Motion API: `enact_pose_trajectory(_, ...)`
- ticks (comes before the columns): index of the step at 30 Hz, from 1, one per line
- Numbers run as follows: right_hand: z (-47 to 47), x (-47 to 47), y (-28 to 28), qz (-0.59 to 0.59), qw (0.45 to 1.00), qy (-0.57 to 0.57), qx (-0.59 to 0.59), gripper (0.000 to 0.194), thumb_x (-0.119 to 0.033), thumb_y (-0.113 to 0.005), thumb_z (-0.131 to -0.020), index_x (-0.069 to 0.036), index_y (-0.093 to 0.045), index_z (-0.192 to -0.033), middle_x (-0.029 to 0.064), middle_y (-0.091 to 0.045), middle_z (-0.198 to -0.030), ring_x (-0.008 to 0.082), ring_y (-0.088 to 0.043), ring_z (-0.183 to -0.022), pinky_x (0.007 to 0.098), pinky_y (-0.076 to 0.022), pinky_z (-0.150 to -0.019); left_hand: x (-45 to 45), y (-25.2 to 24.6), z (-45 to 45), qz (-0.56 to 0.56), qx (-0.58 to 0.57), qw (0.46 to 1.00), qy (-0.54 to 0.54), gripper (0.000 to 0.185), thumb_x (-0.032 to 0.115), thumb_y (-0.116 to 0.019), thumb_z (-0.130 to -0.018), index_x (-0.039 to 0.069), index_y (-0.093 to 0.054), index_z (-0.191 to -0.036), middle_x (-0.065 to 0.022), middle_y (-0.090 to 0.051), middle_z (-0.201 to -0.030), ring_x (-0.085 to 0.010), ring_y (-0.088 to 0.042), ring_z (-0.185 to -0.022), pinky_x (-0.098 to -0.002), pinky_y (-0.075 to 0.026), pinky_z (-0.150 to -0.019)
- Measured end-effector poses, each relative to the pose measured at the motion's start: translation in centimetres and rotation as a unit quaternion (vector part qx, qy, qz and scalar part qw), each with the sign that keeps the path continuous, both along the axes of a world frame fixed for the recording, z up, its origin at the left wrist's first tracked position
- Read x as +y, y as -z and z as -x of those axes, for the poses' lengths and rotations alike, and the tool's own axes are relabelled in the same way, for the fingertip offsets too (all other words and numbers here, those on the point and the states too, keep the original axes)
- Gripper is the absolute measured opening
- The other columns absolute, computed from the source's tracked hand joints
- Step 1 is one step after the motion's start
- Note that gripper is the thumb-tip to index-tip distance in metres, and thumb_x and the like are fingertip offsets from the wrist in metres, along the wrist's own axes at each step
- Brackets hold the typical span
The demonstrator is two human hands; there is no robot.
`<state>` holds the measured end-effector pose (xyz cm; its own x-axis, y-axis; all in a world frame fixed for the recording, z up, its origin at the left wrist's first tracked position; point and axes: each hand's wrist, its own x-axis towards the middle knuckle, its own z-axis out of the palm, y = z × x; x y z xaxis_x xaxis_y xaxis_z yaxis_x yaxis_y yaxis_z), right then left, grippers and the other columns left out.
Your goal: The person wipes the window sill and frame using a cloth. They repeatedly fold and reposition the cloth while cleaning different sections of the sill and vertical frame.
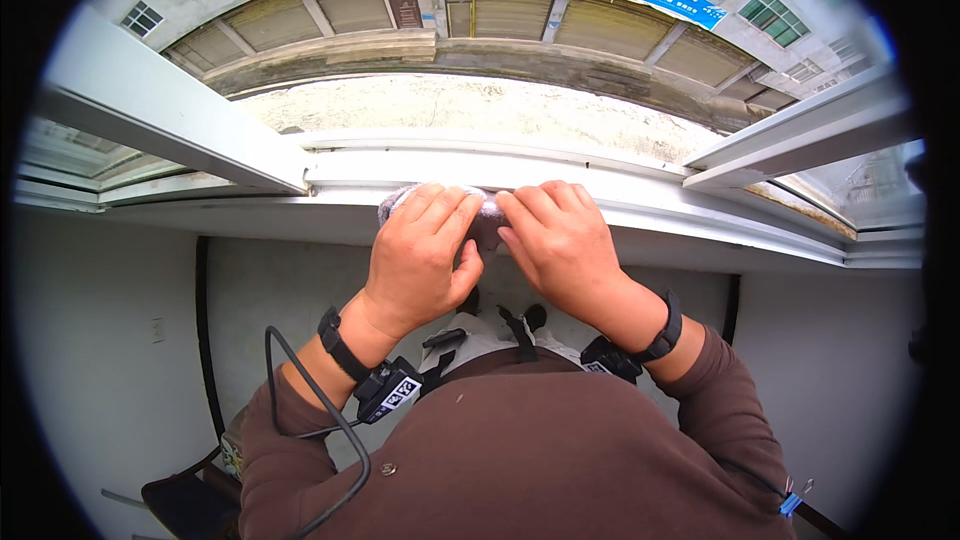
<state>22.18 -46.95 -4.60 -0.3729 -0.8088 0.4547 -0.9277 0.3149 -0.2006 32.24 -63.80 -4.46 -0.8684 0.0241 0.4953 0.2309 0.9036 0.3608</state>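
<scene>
A grey, fuzzy cloth (491, 219) lies over the inner edge of the white window frame (637, 187). My left hand (424, 259) covers most of it, fingers bent over the frame's bottom rail; a bunched end of the cloth shows past the fingers on the left. Close beside it, my right hand (559, 247) holds the cloth's right part between thumb and fingers, its fingertips also on the rail. What lies under both palms is hidden. Each wrist wears a black strap with a small device.
Sliding sash frames stand at the left (180, 120) and right (795, 127) of the opening. Outside are a pale ledge (450, 105) and a building with shutters (495, 11). A black cable (360, 450) loops by my left arm. A dark chair (187, 502) stands lower left.
</scene>
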Motion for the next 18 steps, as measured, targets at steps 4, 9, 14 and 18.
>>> enact_pose_trajectory(4,0.1,1.9,-1.5,-0.003,1.0,0.002,0.0,0.028,-0.013,-0.069,-0.078,-0.001,-0.063,-0.103,0.0084,-0.061,-0.095,0.0256,-0.058,-0.09,0.0384,-0.0458,-0.081,0.1,0.0,0.3,-0.012,-0.03,0.999,-0.004,0.042,0.004,-0.065,-0.067,0.0,-0.063,-0.109,-0.014,-0.062,-0.103,-0.0331,-0.059,-0.096,-0.0406,-0.05,-0.085)
enact_pose_trajectory(9,-0.3,1.0,-0.4,-0.048,0.998,0.015,0.036,0.029,-0.011,-0.063,-0.077,0.003,-0.063,-0.103,0.0109,-0.061,-0.091,0.0243,-0.058,-0.085,0.0364,-0.0462,-0.079,0.5,-0.2,0.5,-0.025,-0.055,0.998,0.011,0.042,0.005,-0.064,-0.067,-0.001,-0.064,-0.108,-0.0145,-0.062,-0.102,-0.032,-0.059,-0.096,-0.0411,-0.05,-0.086)
enact_pose_trajectory(14,-0.8,0.2,0.4,-0.052,0.996,0.045,0.056,0.026,-0.007,-0.06,-0.077,0.002,-0.065,-0.101,0.0115,-0.064,-0.088,0.0253,-0.059,-0.083,0.0349,-0.0468,-0.078,0.7,0.5,1.3,-0.094,0.0,0.994,0.056,0.04,0.008,-0.066,-0.068,0.001,-0.064,-0.107,-0.0134,-0.062,-0.101,-0.0312,-0.06,-0.095,-0.0402,-0.05,-0.085)
enact_pose_trajectory(18,0.7,2.5,-0.3,0.165,0.965,0.017,-0.202,0.024,0.001,-0.062,-0.078,-0.004,-0.066,-0.101,0.0129,-0.069,-0.098,0.0319,-0.063,-0.083,0.0383,-0.0502,-0.074,1.1,0.6,2.1,-0.069,-0.021,0.994,0.081,0.039,0.012,-0.068,-0.07,0.002,-0.064,-0.107,-0.0122,-0.062,-0.1,-0.03,-0.06,-0.094,-0.0392,-0.05,-0.084)
